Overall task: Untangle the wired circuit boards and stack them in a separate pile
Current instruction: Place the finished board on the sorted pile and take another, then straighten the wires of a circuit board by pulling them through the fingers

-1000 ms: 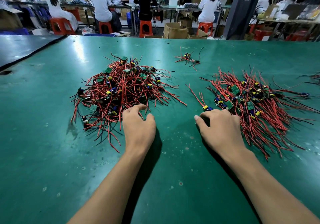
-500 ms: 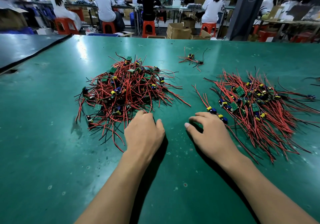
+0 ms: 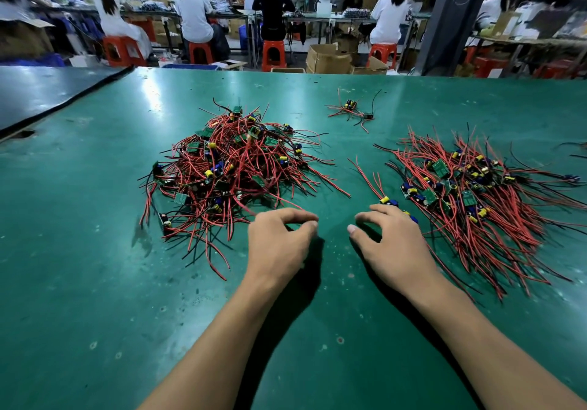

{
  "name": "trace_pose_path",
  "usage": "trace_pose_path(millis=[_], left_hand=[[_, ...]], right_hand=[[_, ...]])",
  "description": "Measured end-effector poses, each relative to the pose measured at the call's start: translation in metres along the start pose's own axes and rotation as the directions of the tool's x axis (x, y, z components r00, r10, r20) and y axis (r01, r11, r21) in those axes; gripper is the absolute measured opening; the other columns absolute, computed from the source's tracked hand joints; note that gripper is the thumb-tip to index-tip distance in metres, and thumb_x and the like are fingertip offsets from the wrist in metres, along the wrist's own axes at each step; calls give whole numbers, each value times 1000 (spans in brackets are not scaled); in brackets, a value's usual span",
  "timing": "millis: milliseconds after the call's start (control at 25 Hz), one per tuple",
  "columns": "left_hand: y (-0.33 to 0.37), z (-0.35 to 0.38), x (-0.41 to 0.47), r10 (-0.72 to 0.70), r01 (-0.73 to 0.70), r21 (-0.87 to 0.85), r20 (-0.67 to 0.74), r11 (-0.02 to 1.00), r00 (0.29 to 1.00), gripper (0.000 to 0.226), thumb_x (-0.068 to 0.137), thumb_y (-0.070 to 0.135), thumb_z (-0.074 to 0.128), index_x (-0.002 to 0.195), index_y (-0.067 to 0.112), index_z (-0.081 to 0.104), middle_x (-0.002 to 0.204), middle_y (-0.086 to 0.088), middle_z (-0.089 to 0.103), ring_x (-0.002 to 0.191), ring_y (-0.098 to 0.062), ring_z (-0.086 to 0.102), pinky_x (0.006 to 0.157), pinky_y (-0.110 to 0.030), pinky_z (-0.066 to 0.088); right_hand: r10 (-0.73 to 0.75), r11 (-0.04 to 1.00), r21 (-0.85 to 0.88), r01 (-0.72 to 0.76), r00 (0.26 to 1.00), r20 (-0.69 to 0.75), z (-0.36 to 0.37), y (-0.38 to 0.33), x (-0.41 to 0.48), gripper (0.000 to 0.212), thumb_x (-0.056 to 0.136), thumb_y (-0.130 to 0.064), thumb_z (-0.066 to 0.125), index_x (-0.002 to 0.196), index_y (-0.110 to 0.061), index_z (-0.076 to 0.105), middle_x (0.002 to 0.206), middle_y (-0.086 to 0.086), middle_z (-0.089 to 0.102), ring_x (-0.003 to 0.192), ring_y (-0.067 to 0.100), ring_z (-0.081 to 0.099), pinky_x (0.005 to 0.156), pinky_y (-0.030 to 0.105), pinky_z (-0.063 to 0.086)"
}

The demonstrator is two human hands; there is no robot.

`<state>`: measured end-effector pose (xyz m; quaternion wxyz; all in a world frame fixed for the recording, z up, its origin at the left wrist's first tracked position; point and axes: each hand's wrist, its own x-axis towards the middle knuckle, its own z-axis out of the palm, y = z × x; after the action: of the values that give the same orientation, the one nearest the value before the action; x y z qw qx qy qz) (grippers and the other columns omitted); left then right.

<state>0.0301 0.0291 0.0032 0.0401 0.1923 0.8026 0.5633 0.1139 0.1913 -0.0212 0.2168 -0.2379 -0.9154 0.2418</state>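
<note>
A tangled pile of wired circuit boards [image 3: 235,171], small green boards with red and black leads, lies left of centre on the green table [image 3: 79,282]. A second, flatter pile [image 3: 470,200] with its wires lying roughly parallel is on the right. My left hand [image 3: 279,244] hovers just off the tangled pile's near right edge, fingers loosely curled, thumb and index close together with nothing seen between them. My right hand [image 3: 390,247] rests arched at the right pile's near left edge, fingertips on a board with a yellow capacitor [image 3: 389,201], thumb spread apart on the table.
A few stray wired boards [image 3: 351,111] lie farther back between the piles. A dark mat [image 3: 47,95] adjoins the table's left side. Beyond the far edge, people sit on orange stools [image 3: 273,53] near cardboard boxes [image 3: 327,58].
My left hand has drawn back from the tangled pile's edge and shifted right. My right hand has slid left along the right pile's edge, and its thumb has spread out.
</note>
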Motion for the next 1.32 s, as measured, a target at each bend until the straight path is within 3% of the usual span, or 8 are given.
trace_pose_path(millis=[240,520,640,800,920,1040,1160,1320], left_hand=[[16,22,-32,52,131,-330,493,935,869,21,82,0,68,75,18,76,52,1,59,42,-8,48,45,-17,39],[20,7,-27,161,478,-507,788,718,594,13,82,9,67,90,17,74,90,-8,74,52,-14,60,50,-21,48],[17,3,-19,89,529,-544,747,652,659,12,81,18,67,88,19,77,85,-4,72,45,-12,53,42,-19,42],[8,-5,1,-136,535,-675,550,508,824,18,79,30,64,77,16,75,64,2,62,33,-7,37,32,-15,24],[4,-2,4,-224,500,-686,456,529,862,17,89,23,61,93,10,70,75,-3,71,44,-11,53,39,-18,41],[5,9,1,-182,440,-650,427,619,886,21,96,17,56,112,7,64,93,-8,73,64,-19,68,57,-25,54],[6,14,0,-162,393,-628,393,672,905,21,99,19,53,116,11,62,103,-10,70,73,-21,70,63,-28,56],[6,15,1,-190,396,-646,367,653,911,30,99,20,54,126,8,58,106,-5,69,88,-23,71,79,-37,58]], right_hand=[[-154,987,77,141,966,207,-20,-4,0,61,76,-21,74,135,-14,61,129,6,61,123,23,53,109,33,38],[-268,955,180,234,942,201,-25,-10,-5,62,75,-31,57,136,-23,59,114,7,68,108,20,63,97,25,45],[-239,940,275,201,965,110,-21,-8,-7,58,81,-48,69,131,-21,65,112,6,69,101,18,65,95,29,48],[-25,885,465,-28,994,107,-12,-14,-4,26,90,-33,71,115,-25,71,95,7,74,83,23,68,82,36,56],[62,652,733,-194,977,203,-14,-21,-3,15,96,-27,63,103,-22,74,94,8,75,71,18,69,60,26,55],[54,424,838,-344,933,355,-19,-26,-3,22,96,-30,59,101,-18,76,98,5,75,72,15,69,60,22,54],[35,479,808,-343,927,373,-20,-23,-1,29,101,-31,51,107,-17,76,108,4,74,80,16,68,64,23,51],[100,537,782,-317,944,314,-21,-23,-1,35,101,-42,48,103,-25,79,88,-9,73,76,13,60,59,21,48]])
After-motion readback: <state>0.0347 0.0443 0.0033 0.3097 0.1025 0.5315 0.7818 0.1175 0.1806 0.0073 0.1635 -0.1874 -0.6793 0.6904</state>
